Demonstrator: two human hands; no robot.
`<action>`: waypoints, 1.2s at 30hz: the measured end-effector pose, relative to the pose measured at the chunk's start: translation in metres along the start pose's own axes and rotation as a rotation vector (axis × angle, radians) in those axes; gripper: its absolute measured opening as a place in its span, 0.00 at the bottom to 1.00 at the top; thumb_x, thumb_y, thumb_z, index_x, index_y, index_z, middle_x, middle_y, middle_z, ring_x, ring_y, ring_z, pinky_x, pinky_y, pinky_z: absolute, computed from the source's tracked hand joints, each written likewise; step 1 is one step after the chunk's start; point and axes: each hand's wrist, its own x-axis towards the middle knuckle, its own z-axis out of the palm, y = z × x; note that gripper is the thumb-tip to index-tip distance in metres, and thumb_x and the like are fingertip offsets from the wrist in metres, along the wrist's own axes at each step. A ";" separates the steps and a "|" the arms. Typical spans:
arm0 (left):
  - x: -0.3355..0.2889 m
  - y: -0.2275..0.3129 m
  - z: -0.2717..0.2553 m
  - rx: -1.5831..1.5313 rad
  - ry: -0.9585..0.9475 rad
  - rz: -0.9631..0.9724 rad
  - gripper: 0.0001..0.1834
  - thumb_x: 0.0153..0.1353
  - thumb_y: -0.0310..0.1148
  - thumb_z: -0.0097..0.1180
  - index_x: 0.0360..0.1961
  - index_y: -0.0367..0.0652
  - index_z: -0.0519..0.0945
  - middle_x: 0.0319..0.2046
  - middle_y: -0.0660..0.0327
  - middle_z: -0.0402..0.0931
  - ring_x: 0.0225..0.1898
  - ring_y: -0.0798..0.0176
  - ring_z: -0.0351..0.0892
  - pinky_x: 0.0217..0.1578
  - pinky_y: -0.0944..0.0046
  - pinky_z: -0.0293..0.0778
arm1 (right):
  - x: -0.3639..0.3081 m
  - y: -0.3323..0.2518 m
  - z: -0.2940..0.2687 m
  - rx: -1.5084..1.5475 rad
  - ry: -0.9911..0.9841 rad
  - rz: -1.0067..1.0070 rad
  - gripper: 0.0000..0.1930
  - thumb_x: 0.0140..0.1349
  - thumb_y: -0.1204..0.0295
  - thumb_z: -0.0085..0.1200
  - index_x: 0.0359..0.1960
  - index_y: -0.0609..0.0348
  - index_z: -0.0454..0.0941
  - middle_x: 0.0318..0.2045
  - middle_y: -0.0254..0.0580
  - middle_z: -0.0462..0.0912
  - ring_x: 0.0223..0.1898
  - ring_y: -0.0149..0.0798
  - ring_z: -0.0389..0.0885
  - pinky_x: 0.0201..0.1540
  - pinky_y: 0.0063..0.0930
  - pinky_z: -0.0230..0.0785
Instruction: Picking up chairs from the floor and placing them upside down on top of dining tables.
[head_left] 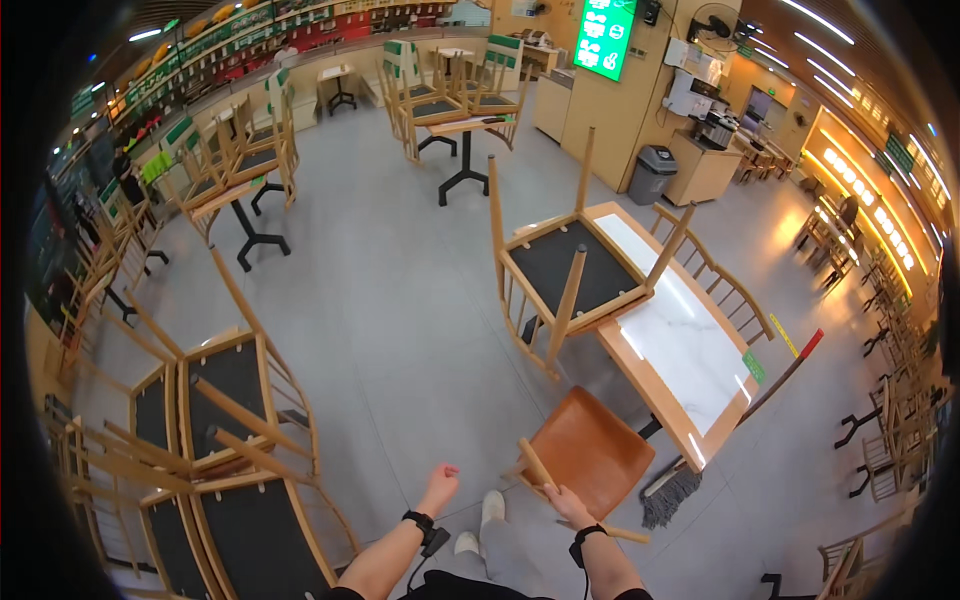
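Brown chair [592, 450] has its wooden back [536, 464] in your right hand [570, 504], which hides the middle part. Your left hand [440, 488] is empty, loosely curled.

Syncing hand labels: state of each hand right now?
Left hand: loosely curled, no object visible in it; can't tell if fully closed.
Right hand: closed on the light-wood back rail of the orange-brown, rounded-seat chair.

A gray swing-lid trash bin [654, 175] stands beside a pale wooden cabinet [703, 174]; a lit green sign [606, 40] hangs on the tan pillar [592, 112].
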 end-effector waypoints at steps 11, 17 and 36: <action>-0.091 -0.118 0.015 -0.093 0.115 -0.136 0.16 0.53 0.23 0.50 0.44 0.41 0.79 0.38 0.58 0.78 0.39 0.62 0.75 0.40 0.64 0.71 | -0.074 0.041 0.066 -0.096 -0.269 -0.134 0.42 0.63 0.40 0.47 0.65 0.67 0.65 0.57 0.67 0.74 0.61 0.59 0.73 0.64 0.40 0.63; -0.154 -0.150 0.039 -0.150 0.247 -0.303 0.16 0.52 0.25 0.52 0.43 0.39 0.80 0.34 0.57 0.79 0.35 0.63 0.75 0.35 0.64 0.71 | -0.059 0.013 0.101 -0.420 -0.038 -0.405 0.36 0.52 0.57 0.61 0.62 0.61 0.69 0.54 0.60 0.78 0.55 0.55 0.78 0.58 0.38 0.69; -0.161 -0.267 0.076 -0.543 0.090 -0.284 0.13 0.63 0.43 0.53 0.36 0.43 0.75 0.31 0.63 0.75 0.32 0.68 0.71 0.34 0.66 0.69 | -0.123 0.000 -0.099 0.424 -0.012 -0.240 0.04 0.51 0.79 0.60 0.24 0.66 0.77 0.15 0.35 0.75 0.16 0.28 0.73 0.18 0.25 0.64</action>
